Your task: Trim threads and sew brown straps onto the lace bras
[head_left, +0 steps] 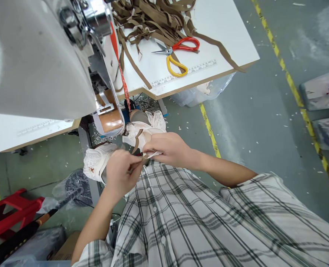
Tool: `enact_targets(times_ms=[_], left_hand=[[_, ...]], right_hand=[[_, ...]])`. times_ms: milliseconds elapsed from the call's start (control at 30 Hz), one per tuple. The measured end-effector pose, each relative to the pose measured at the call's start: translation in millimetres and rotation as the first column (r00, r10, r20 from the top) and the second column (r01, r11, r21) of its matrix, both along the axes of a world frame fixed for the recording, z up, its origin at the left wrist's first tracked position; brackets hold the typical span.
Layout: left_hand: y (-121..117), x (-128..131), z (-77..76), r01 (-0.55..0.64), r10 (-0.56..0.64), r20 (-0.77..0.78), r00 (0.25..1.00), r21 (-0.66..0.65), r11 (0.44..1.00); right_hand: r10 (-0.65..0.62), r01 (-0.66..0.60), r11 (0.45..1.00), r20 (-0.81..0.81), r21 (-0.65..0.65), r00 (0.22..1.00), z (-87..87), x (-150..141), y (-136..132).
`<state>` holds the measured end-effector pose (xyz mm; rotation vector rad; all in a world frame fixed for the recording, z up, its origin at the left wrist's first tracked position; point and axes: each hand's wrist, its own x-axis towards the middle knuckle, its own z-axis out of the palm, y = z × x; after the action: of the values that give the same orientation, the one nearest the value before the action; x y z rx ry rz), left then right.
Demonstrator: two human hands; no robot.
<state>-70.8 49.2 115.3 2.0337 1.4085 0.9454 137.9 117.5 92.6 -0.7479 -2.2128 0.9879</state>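
Note:
My left hand (122, 172) is closed, its thumb and forefinger pinching a brown fabric strap (137, 141) near its end. Right beside it, my right hand (170, 150) is pinched on a small white piece (154, 154) at the same spot; whether it is joined to the strap is hard to make out. Just beyond the hands hangs a white lace bra (96, 163), with another part of white lace and grey cup (155, 122) draped below the sewing machine's arm. My fingers hide part of the fabric.
A white sewing machine (36, 59) with a rounded metal end (110, 120) stands left of centre. On the white table (231, 33) lie a heap of brown straps (153, 16) and red-and-yellow scissors (178, 55). A clear plastic bin (192, 94) sits under the table edge.

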Motion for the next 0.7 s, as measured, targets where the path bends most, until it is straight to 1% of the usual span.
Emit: enact_targets(times_ms=[33,67,100,133,167,200,233,267,300,333,367,433,500,533,567,600,633,667,700], left_hand=[[1.1,-1.6,-0.3,-0.019,0.049,0.145,0.988,-0.199,0.980],[3.3,-3.7,-1.5,-0.006,0.116,0.290,0.950,-0.357,0.934],[6.5,-6.0,-3.6,0.027,0.190,0.417,0.889,-0.463,0.886],[10.6,-8.5,-6.5,0.060,0.258,0.516,0.817,-0.521,0.852],[15.1,-11.0,-9.8,0.084,0.317,0.590,0.743,-0.552,0.830],[19.8,-13.5,-13.3,0.100,0.368,0.641,0.674,-0.572,0.814],[24.2,-15.7,-16.7,0.113,0.413,0.672,0.615,-0.593,0.797],[28.0,-17.8,-19.7,0.126,0.449,0.689,0.569,-0.612,0.780],[31.2,-19.4,-22.2,0.137,0.479,0.695,0.536,-0.631,0.763],[33.6,-20.5,-24.1,0.141,0.504,0.693,0.516,-0.649,0.748],[35.6,-21.1,-25.5,0.139,0.523,0.685,0.507,-0.664,0.735],[38.6,-20.2,-27.2,0.131,0.538,0.671,0.511,-0.679,0.723],[41.4,-18.0,-29.2,0.122,0.531,0.655,0.537,-0.684,0.720],[42.7,-17.3,-31.4,0.099,0.525,0.638,0.564,-0.683,0.724],[43.8,-17.7,-35.1,0.049,0.516,0.611,0.601,-0.672,0.739],[44.4,-19.4,-40.9,-0.033,0.507,0.567,0.649,-0.645,0.764],[44.0,-22.8,-49.0,-0.137,0.506,0.506,0.699,-0.599,0.789],[42.5,-27.8,-59.6,-0.250,0.519,0.429,0.740,-0.541,0.803],[39.5,-33.9,-72.6,-0.352,0.544,0.340,0.767,-0.487,0.800]], right_hand=[[0.057,-0.056,0.986,0.002,-0.156,0.998,2.5,0.9,2.1],[0.112,-0.112,0.945,-0.016,-0.308,0.994,4.7,1.8,4.4],[0.162,-0.166,0.881,-0.048,-0.444,0.986,6.4,2.6,6.6],[0.200,-0.213,0.804,-0.085,-0.555,0.976,7.3,3.2,8.7],[0.227,-0.250,0.725,-0.120,-0.642,0.967,7.6,3.6,10.3],[0.242,-0.277,0.651,-0.153,-0.707,0.958,7.3,3.9,11.5],[0.245,-0.295,0.588,-0.182,-0.753,0.952,6.6,3.9,12.1],[0.240,-0.306,0.540,-0.205,-0.784,0.949,5.8,3.6,12.1],[0.227,-0.308,0.506,-0.220,-0.805,0.949,4.9,3.1,11.7],[0.214,-0.307,0.485,-0.229,-0.819,0.950,4.2,2.3,11.0],[0.201,-0.303,0.475,-0.234,-0.826,0.951,3.6,1.2,10.1],[0.184,-0.296,0.474,-0.236,-0.829,0.954,2.9,-1.7,8.2],[0.182,-0.290,0.478,-0.230,-0.829,0.956,2.4,-4.1,7.3],[0.175,-0.277,0.483,-0.219,-0.831,0.960,2.0,-4.2,7.5],[0.148,-0.246,0.494,-0.198,-0.834,0.969,1.5,-2.9,8.3],[0.092,-0.197,0.509,-0.175,-0.838,0.980,0.9,0.1,9.8],[-0.004,-0.128,0.522,-0.152,-0.843,0.988,0.3,5.2,11.8],[-0.141,-0.037,0.528,-0.131,-0.848,0.981,-0.3,12.5,14.5],[-0.300,0.062,0.521,-0.114,-0.851,0.947,-1.0,21.8,17.6]])
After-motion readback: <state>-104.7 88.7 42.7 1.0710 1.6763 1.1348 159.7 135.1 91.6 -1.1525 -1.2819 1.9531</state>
